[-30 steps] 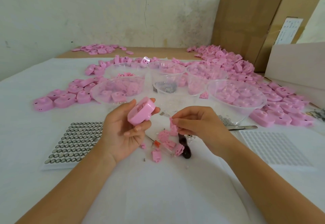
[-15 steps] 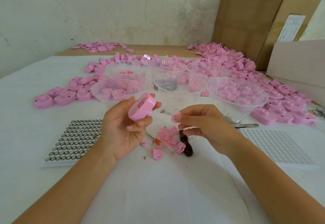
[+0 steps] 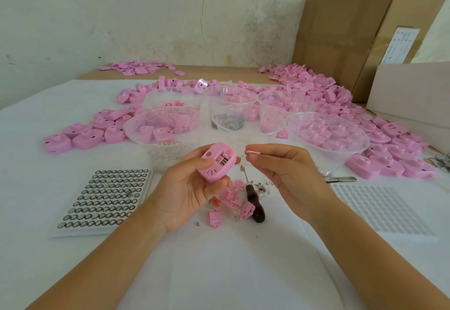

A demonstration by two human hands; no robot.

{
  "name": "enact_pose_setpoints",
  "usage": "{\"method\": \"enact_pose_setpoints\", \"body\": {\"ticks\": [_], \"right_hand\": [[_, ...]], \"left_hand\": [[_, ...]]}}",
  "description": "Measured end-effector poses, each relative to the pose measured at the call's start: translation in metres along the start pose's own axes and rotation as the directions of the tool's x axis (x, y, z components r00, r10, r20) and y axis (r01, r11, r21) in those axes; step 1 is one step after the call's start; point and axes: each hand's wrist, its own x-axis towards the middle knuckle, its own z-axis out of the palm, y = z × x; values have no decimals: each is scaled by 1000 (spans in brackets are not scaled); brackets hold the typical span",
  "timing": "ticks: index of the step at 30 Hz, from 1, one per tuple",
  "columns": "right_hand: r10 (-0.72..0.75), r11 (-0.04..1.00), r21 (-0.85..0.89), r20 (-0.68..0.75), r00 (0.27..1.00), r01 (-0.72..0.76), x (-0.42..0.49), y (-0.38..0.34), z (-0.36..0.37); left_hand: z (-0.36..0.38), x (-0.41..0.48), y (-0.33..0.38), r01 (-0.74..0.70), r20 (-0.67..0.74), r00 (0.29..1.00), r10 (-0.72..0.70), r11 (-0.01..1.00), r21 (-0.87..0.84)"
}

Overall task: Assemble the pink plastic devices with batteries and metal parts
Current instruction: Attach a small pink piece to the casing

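A pink plastic device [image 3: 217, 161] is gripped in the left hand [image 3: 192, 188], fingers and thumb curled round its body, and is held above the table [image 3: 219, 268] with its open compartment turned up, where metal contacts are seen. A small pink cover piece [image 3: 252, 152] is pinched between thumb and fingertips of the right hand [image 3: 285, 171], just beside the device but apart from it. Below the hands, loose pink parts [image 3: 232, 195] and a dark-handled screwdriver [image 3: 253, 206] are laid on the table. A tray of button batteries [image 3: 107, 196] is set to the left, a white tray [image 3: 379, 207] to the right. Clear plastic bowls [image 3: 326, 134] of pink parts are ranged behind, with heaps of pink devices [image 3: 316, 90] around them.
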Motion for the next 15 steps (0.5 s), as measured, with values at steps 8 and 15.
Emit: {"method": "enact_pose_setpoints", "body": {"ticks": [8,15], "right_hand": [[28,994,102,43,999,-32,-1,-4,0],[-20,1000,-5,27,999,20,-4,-3,2]], "left_hand": [[2,0,-2,-11,3,1000,11,1000,23],[2,4,-7,-45,-63,997,54,988,145]]}}
